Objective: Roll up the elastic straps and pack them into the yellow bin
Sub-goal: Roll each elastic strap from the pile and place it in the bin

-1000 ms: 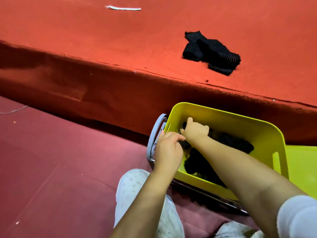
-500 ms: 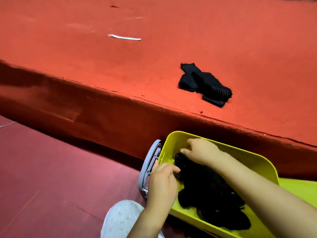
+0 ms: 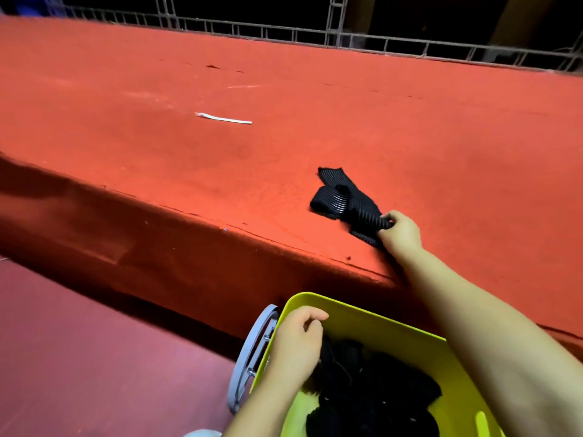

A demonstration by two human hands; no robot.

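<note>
Straps [image 3: 342,200] lie black on the red platform [image 3: 220,159] beyond the yellow bin [image 3: 362,320]; my right hand [image 3: 402,231] pinches them, my left hand [image 3: 296,342] hangs loosely curled over the bin's rim.

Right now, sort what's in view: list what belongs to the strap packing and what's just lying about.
Job: loose black strap, gripped by the right hand; yellow bin; packed straps; left hand over the bin.
Lying about: white strip; grey wheel.

Red carpeted platform [image 3: 284,99], metal railing [image 3: 347,36] behind.
</note>
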